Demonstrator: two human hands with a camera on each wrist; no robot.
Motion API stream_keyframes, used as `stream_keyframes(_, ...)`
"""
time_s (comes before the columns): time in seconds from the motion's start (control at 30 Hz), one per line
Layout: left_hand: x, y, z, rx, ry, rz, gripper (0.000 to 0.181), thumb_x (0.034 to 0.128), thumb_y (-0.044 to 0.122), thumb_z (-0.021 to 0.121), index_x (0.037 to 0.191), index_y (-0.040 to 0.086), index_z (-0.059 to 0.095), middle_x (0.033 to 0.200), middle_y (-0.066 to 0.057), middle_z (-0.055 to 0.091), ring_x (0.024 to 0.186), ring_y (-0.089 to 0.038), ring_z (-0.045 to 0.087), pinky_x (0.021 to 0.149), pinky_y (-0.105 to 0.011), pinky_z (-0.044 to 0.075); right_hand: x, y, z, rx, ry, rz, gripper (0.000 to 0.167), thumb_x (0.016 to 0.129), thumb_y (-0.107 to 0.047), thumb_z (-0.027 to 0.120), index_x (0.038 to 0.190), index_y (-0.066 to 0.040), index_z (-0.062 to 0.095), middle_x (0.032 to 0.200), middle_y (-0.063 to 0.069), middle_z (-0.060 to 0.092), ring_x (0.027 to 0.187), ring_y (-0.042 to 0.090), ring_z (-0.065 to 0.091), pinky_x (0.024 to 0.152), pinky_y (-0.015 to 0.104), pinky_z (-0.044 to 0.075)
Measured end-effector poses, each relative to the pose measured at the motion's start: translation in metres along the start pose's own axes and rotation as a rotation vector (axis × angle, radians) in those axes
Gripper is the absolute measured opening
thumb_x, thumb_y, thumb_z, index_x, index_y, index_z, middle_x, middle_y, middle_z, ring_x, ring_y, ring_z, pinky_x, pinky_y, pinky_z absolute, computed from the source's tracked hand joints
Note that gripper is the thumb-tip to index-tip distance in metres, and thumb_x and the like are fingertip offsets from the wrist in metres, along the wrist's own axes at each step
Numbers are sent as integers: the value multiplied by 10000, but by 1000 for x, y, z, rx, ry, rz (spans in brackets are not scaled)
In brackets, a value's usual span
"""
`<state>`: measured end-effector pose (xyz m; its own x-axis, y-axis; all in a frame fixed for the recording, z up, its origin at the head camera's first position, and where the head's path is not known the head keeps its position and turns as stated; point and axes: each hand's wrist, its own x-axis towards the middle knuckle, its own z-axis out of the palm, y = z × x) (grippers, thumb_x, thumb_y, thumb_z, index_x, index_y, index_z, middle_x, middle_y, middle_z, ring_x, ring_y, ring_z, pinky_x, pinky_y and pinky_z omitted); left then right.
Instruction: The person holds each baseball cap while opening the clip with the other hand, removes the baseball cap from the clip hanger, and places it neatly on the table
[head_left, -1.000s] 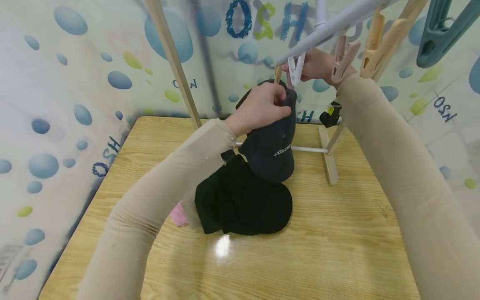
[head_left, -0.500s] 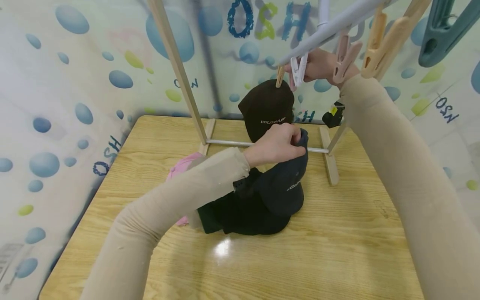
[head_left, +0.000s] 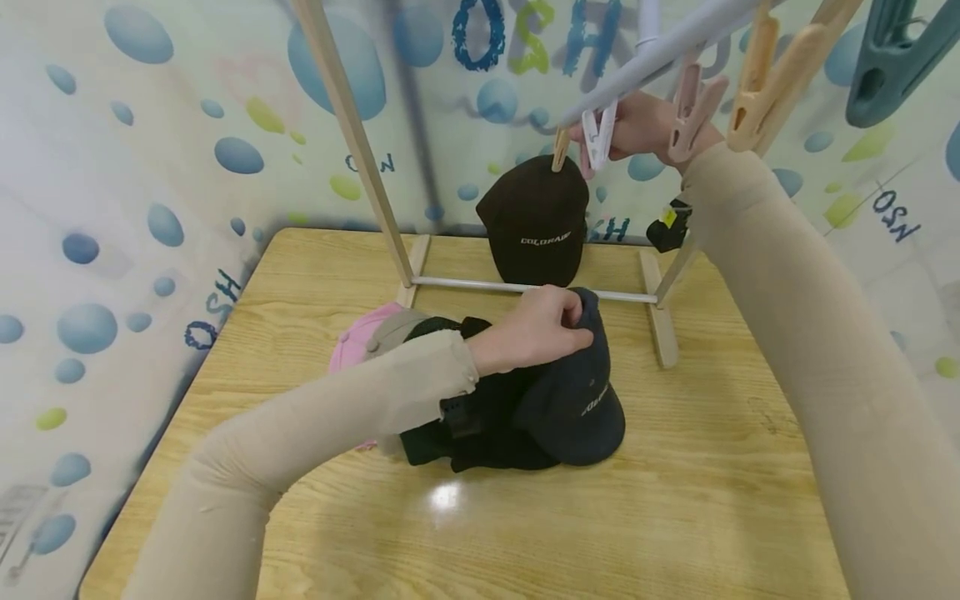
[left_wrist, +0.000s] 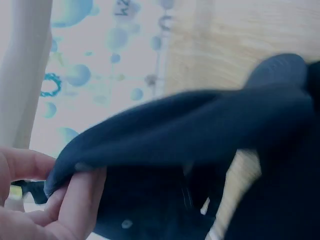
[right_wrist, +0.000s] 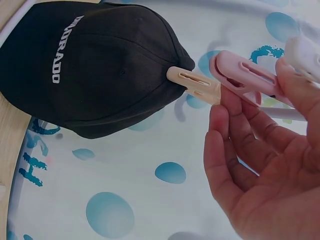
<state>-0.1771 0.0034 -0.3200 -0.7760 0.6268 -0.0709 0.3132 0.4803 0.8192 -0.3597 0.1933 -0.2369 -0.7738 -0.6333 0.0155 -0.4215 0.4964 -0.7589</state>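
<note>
My left hand (head_left: 528,333) pinches the crown edge of a navy cap (head_left: 577,408), which hangs brim down in front of a black cap on the table. In the left wrist view the navy fabric (left_wrist: 165,130) is bunched between thumb and fingers. Up at the rail, my right hand (right_wrist: 265,145) holds a pink clothespin (right_wrist: 245,75) between thumb and fingers. Beside it a beige clothespin (right_wrist: 195,82) grips the top of a black cap lettered COLORADO (right_wrist: 115,65), which hangs from the rail (head_left: 660,62).
A pink cap (head_left: 360,337), a grey cap (head_left: 397,329) and a dark cap (head_left: 495,425) overlap on the wooden table (head_left: 712,483). More clothespins hang along the rail, including a white one (head_left: 598,137) and a teal one (head_left: 892,71). A wooden post (head_left: 352,133) stands left.
The left hand has lowered the navy cap from beside the rail down over the dark cap, uncovering the hanging COLORADO cap. The right hand has stayed at the rail.
</note>
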Motion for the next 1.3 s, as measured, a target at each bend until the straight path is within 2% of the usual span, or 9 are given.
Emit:
stream_keyframes(0.1,-7,-10,-7,-30,-12,-68,341,913,82,634,611,71,476,517,-33,443,505,-191,548,561,-232,470,0,0,-1,1,25,73,320,1009,-189,519,841,29,681,700,82,687,420,137,321,435,278,249)
stream_keyframes(0.2,-13,-20,-17,-12,-43,-137,384,908,91,643,561,74,480,508,-51,513,550,-211,630,570,-274,527,2,2,-3,-11,21,91,343,1009,-202,522,831,39,691,699,89,685,403,135,292,419,283,244)
stream_keyframes(0.3,-20,-29,-24,2,-79,-187,409,901,86,649,530,80,477,512,-74,545,574,-197,659,575,-275,535,2,3,-2,-16,0,45,364,1013,-150,506,801,81,690,670,113,673,368,127,246,392,278,232)
stream_keyframes(0.47,-33,-40,-31,-42,-105,-241,387,897,57,650,538,43,505,558,-93,604,581,-180,668,575,-273,539,2,0,0,2,-2,5,339,1007,-95,502,774,61,693,643,98,668,361,116,261,385,258,229)
stream_keyframes(0.53,-39,-42,-33,-53,-107,-258,354,896,56,649,560,21,544,588,-88,636,581,-177,667,577,-274,541,2,-1,0,13,4,20,326,1004,-104,512,772,25,701,643,79,671,366,116,267,384,258,230)
stream_keyframes(0.7,-50,-48,-36,-40,-120,-268,293,898,81,658,618,5,621,620,-72,664,576,-177,660,577,-278,540,5,1,0,4,3,19,337,1008,-136,515,786,38,701,647,71,673,362,117,265,379,260,230)
stream_keyframes(0.9,-59,-53,-38,-55,-154,-283,292,909,75,655,629,-2,622,631,-76,669,572,-177,657,573,-289,544,5,4,-1,-4,24,84,341,1004,-208,532,853,48,698,683,68,684,392,132,280,389,269,249)
stream_keyframes(1.1,-64,-57,-34,-7,-192,-334,280,914,88,645,644,14,624,623,-58,667,554,-156,653,555,-270,541,6,7,0,-39,32,88,383,1009,-234,523,815,38,709,672,43,681,401,123,268,405,278,253)
stream_keyframes(1.3,-65,-62,-35,39,-243,-332,269,916,94,649,660,13,646,621,-46,668,546,-159,657,544,-268,539,4,13,0,-65,72,58,374,1002,-261,539,869,50,699,694,28,684,445,133,316,435,275,274)
